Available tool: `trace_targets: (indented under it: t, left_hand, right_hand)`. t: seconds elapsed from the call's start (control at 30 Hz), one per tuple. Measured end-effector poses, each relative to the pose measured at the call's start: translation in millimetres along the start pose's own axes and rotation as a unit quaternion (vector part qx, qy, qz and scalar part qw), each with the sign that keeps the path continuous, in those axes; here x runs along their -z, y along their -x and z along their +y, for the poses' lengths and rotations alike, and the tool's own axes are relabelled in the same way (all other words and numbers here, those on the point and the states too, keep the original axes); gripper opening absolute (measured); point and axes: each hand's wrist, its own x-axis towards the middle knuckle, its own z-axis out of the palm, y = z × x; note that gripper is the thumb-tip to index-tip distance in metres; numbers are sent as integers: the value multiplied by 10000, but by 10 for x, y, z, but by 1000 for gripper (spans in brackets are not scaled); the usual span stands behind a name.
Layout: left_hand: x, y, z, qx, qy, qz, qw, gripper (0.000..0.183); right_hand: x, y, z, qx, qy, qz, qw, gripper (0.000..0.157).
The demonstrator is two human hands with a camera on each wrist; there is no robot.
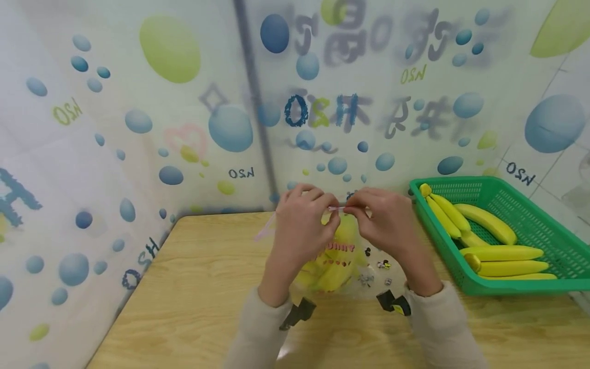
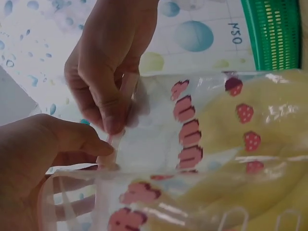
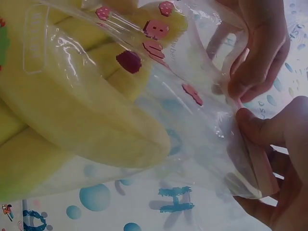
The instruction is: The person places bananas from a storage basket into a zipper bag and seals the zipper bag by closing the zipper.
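Observation:
A clear plastic bag (image 1: pixel 338 248) with red lettering and printed strawberries stands on the table, bulging with yellow bananas (image 3: pixel 96 101). Along its mouth runs a pale pink strip (image 3: pixel 262 168). My left hand (image 1: pixel 301 230) pinches this strip between thumb and fingers, left of the middle. Close beside it, my right hand (image 1: pixel 384 220) pinches the same edge, the fingertips of both hands nearly meeting. In the left wrist view, the bag's upper part (image 2: pixel 149 139) is see-through above the fruit, and the right hand (image 2: pixel 113 62) bends down over the strip.
A green perforated basket (image 1: pixel 465 284) at the right holds several more bananas (image 1: pixel 511 253). Small dark printed figures (image 1: pixel 383 264) show beside the bag's right side. A dotted curtain (image 1: pixel 184 102) hangs behind the wooden table (image 1: pixel 184 287).

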Motion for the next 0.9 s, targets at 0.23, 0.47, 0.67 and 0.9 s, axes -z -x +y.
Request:
trace_targets:
  t: [0.23,0.47,0.67,0.9]
  left_hand:
    - [17,-2,-80,169,-42,-42,9998,6]
    - [10,-18,-92,234,47,-216,9995,7]
    - [-22,-31,-43,30,230,-353,9991,9]
    - [-35,-20,4,-85,209,-103,9997,13]
  right_hand:
    - [10,-4,51,-166,-6,-86,9998,5]
    - [83,8,60,-387,337,-407,9979,6]
    - [177,45,50,-716,373,-840,9932,6]
    - [116,17,-101,-323,630,-835,9940,11]
